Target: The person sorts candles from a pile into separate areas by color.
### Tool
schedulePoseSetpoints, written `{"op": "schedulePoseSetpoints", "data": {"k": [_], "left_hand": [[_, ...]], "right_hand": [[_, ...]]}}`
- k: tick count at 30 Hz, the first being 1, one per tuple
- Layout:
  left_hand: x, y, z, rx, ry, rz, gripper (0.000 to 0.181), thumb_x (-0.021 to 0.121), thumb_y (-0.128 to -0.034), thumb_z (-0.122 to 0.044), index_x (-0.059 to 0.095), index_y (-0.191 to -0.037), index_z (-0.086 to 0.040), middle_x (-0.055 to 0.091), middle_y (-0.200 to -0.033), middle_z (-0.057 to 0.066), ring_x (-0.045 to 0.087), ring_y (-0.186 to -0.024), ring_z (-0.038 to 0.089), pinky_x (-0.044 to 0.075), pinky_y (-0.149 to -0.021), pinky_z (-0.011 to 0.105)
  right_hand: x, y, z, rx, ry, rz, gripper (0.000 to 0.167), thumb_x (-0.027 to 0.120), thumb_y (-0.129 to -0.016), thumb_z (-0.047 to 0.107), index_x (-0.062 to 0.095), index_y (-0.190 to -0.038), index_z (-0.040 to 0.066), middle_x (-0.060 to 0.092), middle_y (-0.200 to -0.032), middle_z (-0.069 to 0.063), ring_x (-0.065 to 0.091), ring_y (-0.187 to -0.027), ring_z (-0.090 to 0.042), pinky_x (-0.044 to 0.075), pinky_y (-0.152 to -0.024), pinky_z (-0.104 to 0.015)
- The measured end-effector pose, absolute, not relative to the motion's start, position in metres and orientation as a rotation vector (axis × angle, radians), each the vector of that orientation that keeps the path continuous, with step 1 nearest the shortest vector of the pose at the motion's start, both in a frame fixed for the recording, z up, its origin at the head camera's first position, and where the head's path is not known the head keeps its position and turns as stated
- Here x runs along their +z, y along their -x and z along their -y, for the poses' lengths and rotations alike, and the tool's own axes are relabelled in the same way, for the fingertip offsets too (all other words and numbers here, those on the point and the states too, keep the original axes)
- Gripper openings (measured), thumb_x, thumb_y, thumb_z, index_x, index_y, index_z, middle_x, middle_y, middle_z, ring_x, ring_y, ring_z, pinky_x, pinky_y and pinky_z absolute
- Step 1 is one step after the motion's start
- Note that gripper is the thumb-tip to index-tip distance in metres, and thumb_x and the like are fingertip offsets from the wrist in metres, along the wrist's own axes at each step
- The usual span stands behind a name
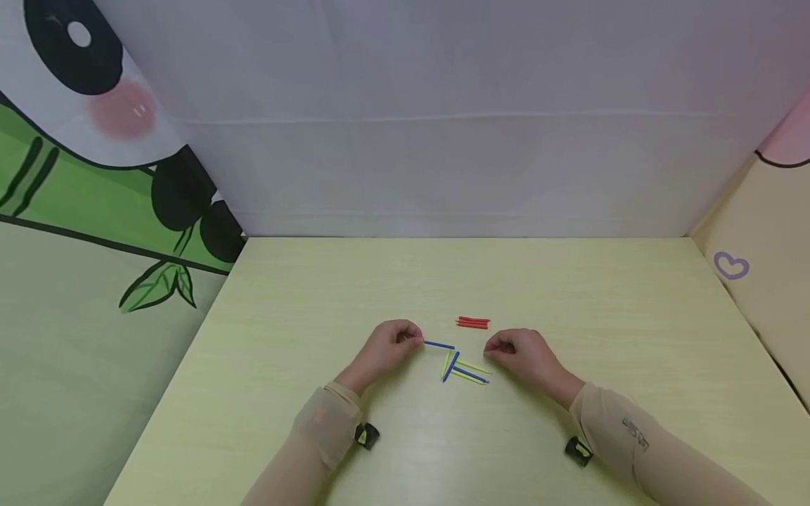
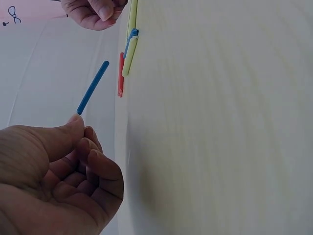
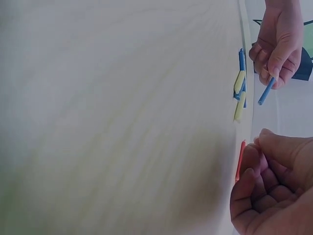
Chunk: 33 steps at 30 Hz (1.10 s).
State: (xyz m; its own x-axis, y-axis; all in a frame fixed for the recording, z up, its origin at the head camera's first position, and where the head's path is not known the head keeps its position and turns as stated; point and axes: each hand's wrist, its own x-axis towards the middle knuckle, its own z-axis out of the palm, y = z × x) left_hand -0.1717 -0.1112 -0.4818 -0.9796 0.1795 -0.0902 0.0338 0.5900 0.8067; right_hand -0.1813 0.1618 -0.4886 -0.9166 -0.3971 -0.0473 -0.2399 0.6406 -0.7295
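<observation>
My left hand pinches one end of a thin blue stick between thumb and fingers; the free end points right, raised above the table. Below it and to the right, a figure of sticks lies on the table: a slanted blue stick, a yellow stick beside it, and another blue stick between two yellow sticks. My right hand hovers right of this figure. Its fingers are curled, thumb tip against the index finger, and I see nothing held there.
Several red sticks lie side by side behind the figure. The pale wooden table meets a light grey panel at the back. Printed panels stand at left and right. Each wrist wears a small black camera.
</observation>
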Motion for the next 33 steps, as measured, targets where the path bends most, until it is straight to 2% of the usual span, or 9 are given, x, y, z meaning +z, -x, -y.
{"op": "schedulePoseSetpoints", "data": {"k": [6,24,33], "left_hand": [[-0.482,0.174,0.114,1.341,-0.167,-2.661,0.004,0.066,-0.0921,-0.009,0.069,-0.090,-0.007,0.062,-0.082,0.000,0.050,-0.075,0.014,0.043,-0.068,0.027],[-0.482,0.176,0.122,1.341,-0.092,-2.652,0.004,0.067,-0.0923,-0.010,0.068,-0.090,-0.007,0.062,-0.083,0.001,0.051,-0.075,0.016,0.044,-0.068,0.029],[-0.485,0.178,0.126,1.327,-0.091,-2.672,0.004,0.066,-0.0925,-0.009,0.068,-0.090,-0.006,0.062,-0.084,0.001,0.050,-0.077,0.016,0.043,-0.070,0.029]], "right_hand": [[-0.489,0.177,-0.162,-1.128,0.536,-2.651,0.004,0.073,-0.088,0.015,0.072,-0.084,0.012,0.064,-0.078,0.008,0.053,-0.072,-0.011,0.047,-0.070,-0.029],[-0.488,0.166,-0.160,-1.130,0.610,-2.600,0.006,0.076,-0.085,0.014,0.073,-0.086,0.009,0.063,-0.076,0.009,0.053,-0.070,-0.011,0.046,-0.067,-0.027],[-0.489,0.161,-0.161,-1.106,0.650,-2.589,0.004,0.076,-0.084,0.013,0.072,-0.085,0.012,0.063,-0.077,0.009,0.051,-0.069,-0.010,0.045,-0.065,-0.025]]}}
